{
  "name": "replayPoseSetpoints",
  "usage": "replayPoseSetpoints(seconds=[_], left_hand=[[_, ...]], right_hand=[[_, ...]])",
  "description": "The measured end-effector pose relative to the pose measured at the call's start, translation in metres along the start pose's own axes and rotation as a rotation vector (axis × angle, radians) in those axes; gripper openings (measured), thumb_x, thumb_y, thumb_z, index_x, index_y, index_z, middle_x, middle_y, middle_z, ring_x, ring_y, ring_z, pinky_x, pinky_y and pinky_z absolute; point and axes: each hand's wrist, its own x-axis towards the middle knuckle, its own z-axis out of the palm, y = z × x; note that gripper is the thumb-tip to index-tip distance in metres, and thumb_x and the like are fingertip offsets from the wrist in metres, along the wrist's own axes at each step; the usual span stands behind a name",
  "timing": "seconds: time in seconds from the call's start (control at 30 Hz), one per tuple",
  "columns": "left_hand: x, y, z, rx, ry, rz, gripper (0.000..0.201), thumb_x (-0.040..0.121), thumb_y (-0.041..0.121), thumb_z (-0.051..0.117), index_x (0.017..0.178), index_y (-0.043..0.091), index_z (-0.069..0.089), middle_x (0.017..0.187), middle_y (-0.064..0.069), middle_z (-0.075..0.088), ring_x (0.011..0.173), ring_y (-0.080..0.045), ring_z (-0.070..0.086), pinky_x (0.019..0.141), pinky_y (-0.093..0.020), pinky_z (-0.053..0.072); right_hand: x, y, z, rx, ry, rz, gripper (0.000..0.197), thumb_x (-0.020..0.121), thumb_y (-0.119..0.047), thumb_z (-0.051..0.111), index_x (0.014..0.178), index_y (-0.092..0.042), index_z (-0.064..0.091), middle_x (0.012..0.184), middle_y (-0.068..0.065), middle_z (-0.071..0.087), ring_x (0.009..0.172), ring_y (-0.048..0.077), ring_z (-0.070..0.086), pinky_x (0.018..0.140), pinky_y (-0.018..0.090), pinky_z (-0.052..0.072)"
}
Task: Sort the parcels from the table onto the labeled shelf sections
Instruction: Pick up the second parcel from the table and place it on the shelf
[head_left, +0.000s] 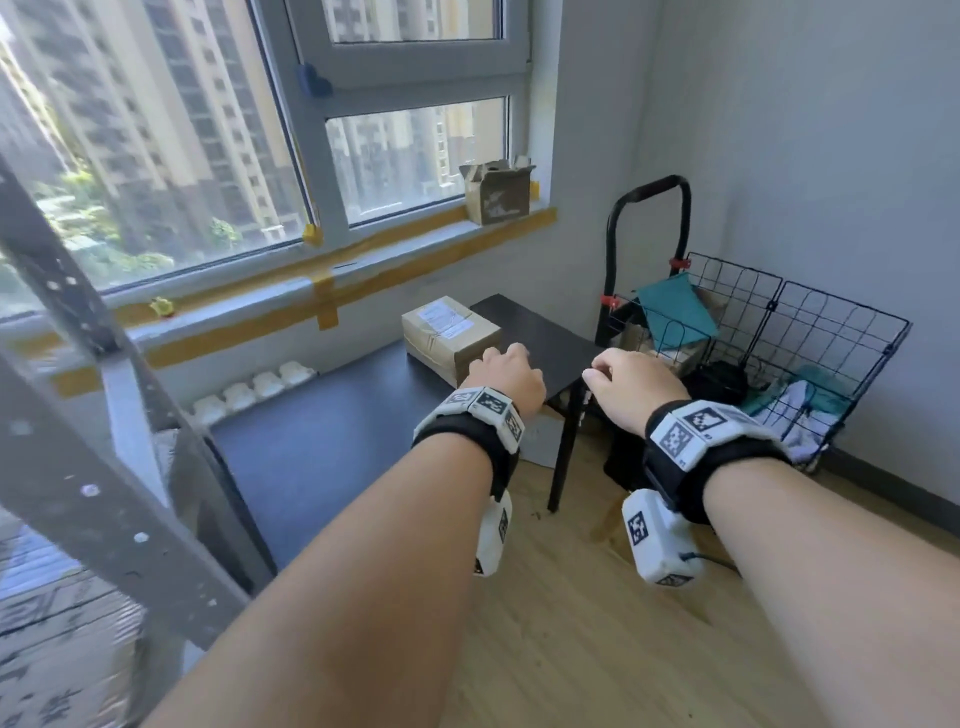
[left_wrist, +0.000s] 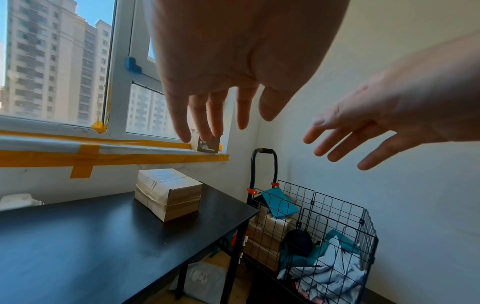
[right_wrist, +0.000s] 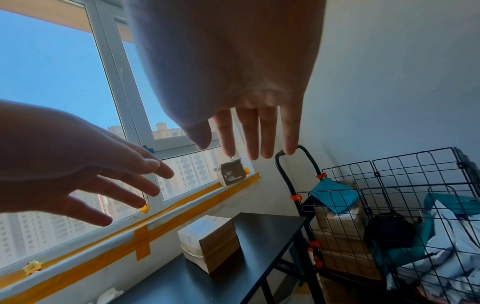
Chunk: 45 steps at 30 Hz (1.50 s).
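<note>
A brown taped parcel (head_left: 450, 335) with a white label lies near the far right end of the black table (head_left: 322, 441); it also shows as the parcel (left_wrist: 168, 194) in the left wrist view and the parcel (right_wrist: 209, 240) in the right wrist view. My left hand (head_left: 506, 376) hovers just in front of the parcel, fingers straight and empty. My right hand (head_left: 631, 384) hangs to the right, past the table's corner, also empty with relaxed fingers. In the wrist views the left hand (left_wrist: 218, 115) and the right hand (right_wrist: 249, 135) reach forward with spread fingers, above the parcel.
A black wire cart (head_left: 769, 343) with boxes, teal bags and cloth stands right of the table against the wall. An opened cardboard box (head_left: 498, 192) sits on the taped windowsill. A grey metal shelf frame (head_left: 104, 395) runs along the left. Wooden floor lies below.
</note>
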Motion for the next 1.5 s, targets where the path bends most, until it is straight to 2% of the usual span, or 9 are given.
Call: replayPoseSetpoints(seconds=[0.17, 0.43, 0.6, 0.87, 1.03, 1.27, 1.37, 1.43, 1.5], left_hand=[[0.049, 0.01, 0.021, -0.003, -0.012, -0.085, 0.044, 0.099, 0.031, 0.038, 0.14, 0.018, 0.046, 0.139, -0.014, 0.047, 0.128, -0.034, 0.044, 0.103, -0.043, 0.039], [0.152, -0.018, 0.03, -0.034, 0.006, -0.232, 0.044, 0.1, 0.032, 0.038, 0.139, 0.013, 0.045, 0.144, -0.016, 0.044, 0.131, -0.035, 0.045, 0.103, -0.042, 0.04], [0.239, -0.049, 0.022, -0.067, 0.009, -0.282, 0.046, 0.1, 0.028, 0.036, 0.143, 0.011, 0.041, 0.146, -0.018, 0.045, 0.131, -0.037, 0.046, 0.106, -0.04, 0.038], [0.349, -0.104, -0.003, -0.101, -0.012, -0.392, 0.046, 0.103, 0.021, 0.034, 0.148, 0.01, 0.036, 0.152, -0.016, 0.037, 0.135, -0.034, 0.043, 0.105, -0.039, 0.039], [0.382, -0.133, 0.012, -0.224, 0.038, -0.542, 0.052, 0.097, 0.026, 0.043, 0.147, 0.015, 0.03, 0.147, -0.015, 0.033, 0.126, -0.036, 0.048, 0.096, -0.04, 0.045], [0.411, -0.165, 0.032, -0.372, 0.074, -0.764, 0.068, 0.098, 0.032, 0.048, 0.155, 0.015, 0.014, 0.151, -0.016, 0.028, 0.132, -0.037, 0.044, 0.102, -0.043, 0.04], [0.415, -0.175, 0.044, -0.481, 0.079, -0.881, 0.075, 0.097, 0.035, 0.049, 0.157, 0.012, 0.009, 0.156, -0.017, 0.024, 0.134, -0.038, 0.043, 0.106, -0.044, 0.038], [0.418, -0.179, 0.054, -0.547, 0.065, -0.942, 0.074, 0.096, 0.035, 0.048, 0.156, 0.008, 0.012, 0.157, -0.017, 0.025, 0.134, -0.037, 0.044, 0.105, -0.043, 0.038], [0.418, -0.183, 0.061, -0.594, 0.059, -0.98, 0.069, 0.095, 0.035, 0.049, 0.151, 0.004, 0.022, 0.152, -0.017, 0.036, 0.13, -0.035, 0.048, 0.1, -0.04, 0.041]], right_hand=[[0.059, 0.023, 0.012, -0.004, -0.069, -0.042, 0.037, 0.095, -0.037, 0.04, 0.115, -0.018, 0.063, 0.118, 0.009, 0.065, 0.107, 0.03, 0.06, 0.088, 0.04, 0.051], [0.169, 0.017, 0.049, -0.008, -0.165, -0.112, 0.038, 0.096, -0.036, 0.043, 0.122, -0.016, 0.062, 0.124, 0.01, 0.065, 0.114, 0.031, 0.058, 0.094, 0.039, 0.048], [0.258, -0.002, 0.075, -0.021, -0.209, -0.133, 0.04, 0.096, -0.038, 0.044, 0.126, -0.018, 0.06, 0.128, 0.008, 0.063, 0.117, 0.03, 0.057, 0.098, 0.041, 0.048], [0.377, -0.054, 0.118, -0.018, -0.289, -0.17, 0.037, 0.097, -0.036, 0.043, 0.125, -0.017, 0.059, 0.126, 0.006, 0.064, 0.114, 0.028, 0.058, 0.091, 0.037, 0.048], [0.415, -0.073, 0.147, -0.032, -0.375, -0.181, 0.039, 0.098, -0.037, 0.044, 0.128, -0.017, 0.058, 0.127, 0.005, 0.062, 0.115, 0.027, 0.056, 0.089, 0.035, 0.045], [0.454, -0.085, 0.187, -0.013, -0.519, -0.194, 0.049, 0.098, -0.036, 0.046, 0.142, -0.015, 0.048, 0.139, 0.006, 0.057, 0.125, 0.026, 0.054, 0.099, 0.036, 0.045], [0.467, -0.085, 0.203, -0.004, -0.579, -0.182, 0.054, 0.098, -0.039, 0.046, 0.146, -0.015, 0.043, 0.141, 0.007, 0.056, 0.126, 0.027, 0.055, 0.098, 0.037, 0.044], [0.474, -0.085, 0.214, 0.001, -0.622, -0.182, 0.056, 0.098, -0.039, 0.045, 0.147, -0.012, 0.042, 0.143, 0.009, 0.055, 0.127, 0.028, 0.053, 0.099, 0.038, 0.044], [0.476, -0.084, 0.223, -0.001, -0.65, -0.19, 0.053, 0.099, -0.039, 0.042, 0.141, -0.009, 0.047, 0.141, 0.011, 0.056, 0.126, 0.03, 0.054, 0.098, 0.038, 0.043]])
